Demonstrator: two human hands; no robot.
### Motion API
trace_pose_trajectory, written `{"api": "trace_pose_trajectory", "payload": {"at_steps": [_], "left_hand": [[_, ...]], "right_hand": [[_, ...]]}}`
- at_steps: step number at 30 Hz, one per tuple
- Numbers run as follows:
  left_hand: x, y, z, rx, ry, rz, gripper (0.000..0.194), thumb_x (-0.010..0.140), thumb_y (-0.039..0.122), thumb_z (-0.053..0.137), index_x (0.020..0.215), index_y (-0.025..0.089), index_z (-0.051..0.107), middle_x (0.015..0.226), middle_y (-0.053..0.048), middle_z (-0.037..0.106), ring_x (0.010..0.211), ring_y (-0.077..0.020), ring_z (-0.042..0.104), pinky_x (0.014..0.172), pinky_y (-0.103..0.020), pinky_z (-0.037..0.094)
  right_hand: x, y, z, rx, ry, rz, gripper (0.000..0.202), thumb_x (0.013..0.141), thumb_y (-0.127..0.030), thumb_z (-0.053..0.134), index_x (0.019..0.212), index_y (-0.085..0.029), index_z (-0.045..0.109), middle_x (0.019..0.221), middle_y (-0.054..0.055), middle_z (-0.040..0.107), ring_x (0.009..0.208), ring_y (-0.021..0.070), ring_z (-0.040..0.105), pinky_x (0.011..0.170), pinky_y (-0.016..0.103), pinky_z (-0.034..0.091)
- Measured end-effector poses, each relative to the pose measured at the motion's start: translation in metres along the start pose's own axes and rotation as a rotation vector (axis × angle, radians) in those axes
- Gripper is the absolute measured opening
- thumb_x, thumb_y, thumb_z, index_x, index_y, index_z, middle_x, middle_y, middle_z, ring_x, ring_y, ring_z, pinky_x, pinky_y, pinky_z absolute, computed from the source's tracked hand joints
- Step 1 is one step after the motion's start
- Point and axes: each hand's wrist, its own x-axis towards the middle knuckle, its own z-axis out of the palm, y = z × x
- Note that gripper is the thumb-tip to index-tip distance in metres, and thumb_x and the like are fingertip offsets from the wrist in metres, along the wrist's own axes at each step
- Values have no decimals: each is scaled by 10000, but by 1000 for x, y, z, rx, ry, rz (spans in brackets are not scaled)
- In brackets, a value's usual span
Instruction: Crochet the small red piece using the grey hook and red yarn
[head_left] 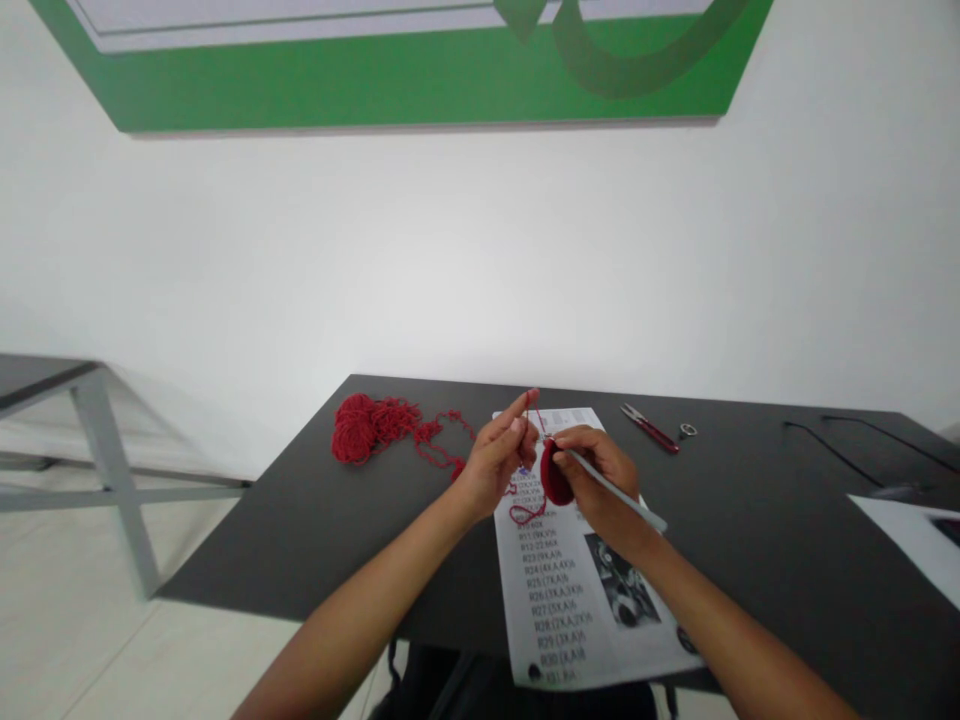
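Red yarn (527, 408) runs over the raised index finger of my left hand (499, 450), whose other fingers are curled in on the strand. Close beside it, my right hand (604, 475) is closed around a pale-handled crochet hook (619, 492) and a small dark-red crocheted piece (555, 480). The yarn drops from the left index finger towards the top of that piece. A loop of loose yarn (529, 515) hangs below, over a printed pattern sheet (555, 600). The hook's tip is too small to make out.
A ball of red yarn (354, 430) lies at the back left of the dark table (375, 540), its tangled strand trailing towards my left hand. Red-handled thread snips (651, 428) and a small metal ring (688, 430) lie at the back right. Eyeglasses (847, 455) and another sheet (911, 540) are farther right.
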Motion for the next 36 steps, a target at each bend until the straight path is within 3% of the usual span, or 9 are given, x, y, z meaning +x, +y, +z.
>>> {"api": "trace_pose_trajectory", "payload": {"at_steps": [3, 7, 11, 16, 20, 24, 29, 32, 36], "left_hand": [[0, -2, -1, 150, -91, 124, 796, 804, 508, 789, 1497, 236, 505, 805, 14, 548, 698, -108, 472, 651, -246, 396], [-1, -1, 0, 293, -121, 198, 891, 780, 453, 829, 1550, 282, 415, 851, 2, 596, 727, -121, 513, 670, -256, 436], [-4, 3, 0, 382, -139, 258, 816, 838, 454, 776, 1550, 288, 414, 931, -46, 667, 778, -150, 571, 699, -286, 480], [-4, 0, -7, 508, -111, 322, 729, 873, 375, 754, 1529, 267, 457, 873, -47, 692, 702, -136, 572, 622, -259, 464], [-3, -3, -8, 468, -115, 399, 748, 860, 342, 776, 1532, 304, 451, 852, -28, 683, 693, -125, 564, 614, -248, 449], [-4, -1, -5, 366, -154, 352, 778, 859, 367, 777, 1548, 298, 424, 832, -35, 679, 672, -129, 541, 592, -253, 441], [-4, -1, -5, 273, -235, 325, 814, 855, 358, 783, 1565, 300, 387, 848, -33, 683, 661, -110, 538, 567, -213, 425], [-5, -2, -5, 280, -221, 320, 824, 830, 311, 810, 1550, 321, 410, 884, -27, 683, 688, -106, 556, 596, -206, 446], [-7, -4, -2, 184, -199, 241, 800, 853, 312, 787, 1556, 291, 406, 841, -17, 678, 584, -72, 514, 552, -197, 422]], "right_hand": [[1, 1, 0, -53, -76, -45, 110, 909, -357, 714, 966, -263, 725, 953, 39, 765, 877, 208, 730, 803, 361, 594], [2, -3, 0, -76, -80, -131, 89, 904, -346, 723, 961, -280, 744, 978, 36, 741, 897, 205, 712, 814, 366, 587], [3, -7, -2, -7, -76, -116, 98, 914, -347, 706, 954, -266, 745, 963, 40, 697, 870, 188, 689, 714, 312, 565], [4, -12, -4, -3, -116, -74, 147, 924, -379, 684, 945, -247, 745, 910, 47, 725, 829, 198, 689, 711, 324, 558], [2, -16, -4, -16, -103, 7, 159, 908, -401, 702, 919, -249, 745, 818, 23, 730, 714, 178, 666, 626, 293, 531], [1, -15, -6, 67, -123, -3, 188, 914, -431, 699, 941, -250, 742, 776, 5, 692, 665, 158, 622, 587, 277, 491], [5, -13, -8, 132, -130, -39, 190, 917, -433, 703, 933, -250, 750, 867, 15, 665, 773, 162, 631, 664, 286, 498], [4, -13, -7, 122, -141, -25, 141, 920, -400, 708, 932, -266, 752, 831, 2, 676, 736, 149, 632, 646, 271, 497], [-2, -15, -4, 85, -121, 5, 169, 916, -442, 705, 940, -280, 746, 798, -2, 722, 695, 158, 662, 627, 273, 525]]}}
